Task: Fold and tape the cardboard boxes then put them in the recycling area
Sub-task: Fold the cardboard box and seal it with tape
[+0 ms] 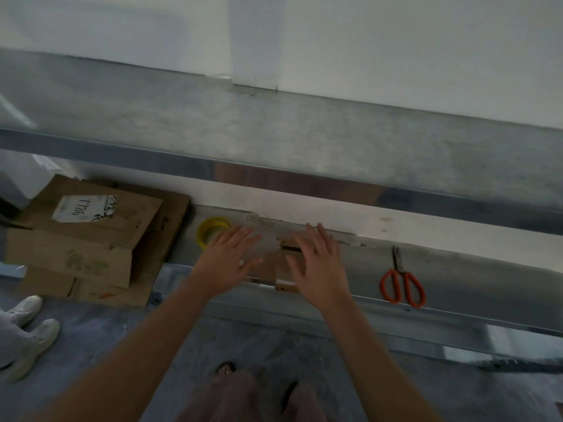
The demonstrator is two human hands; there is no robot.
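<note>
Nearest, the person's two forearms reach forward from the bottom of the view toward a low grey ledge [457,269] along the foot of the wall. Both hands are released, fingers straight and spread, grasping nothing. The left hand [227,257] and right hand [316,263] lie side by side, palms down, over a small cardboard box [271,268] that sits on the ledge's near edge. The box shows only in the gap between them, so its long axis is hard to read, and I cannot tell whether the palms press it or hover just above. It lies straight ahead, about equally near to either hand. Just beyond the left fingertips and to the left stands a yellow tape roll [210,231], nearer that hand. Orange-handled scissors [402,284] lie well apart to the right, on the right hand's side. Far left, a stack of flattened cardboard boxes [91,239] rests against the wall.
</note>
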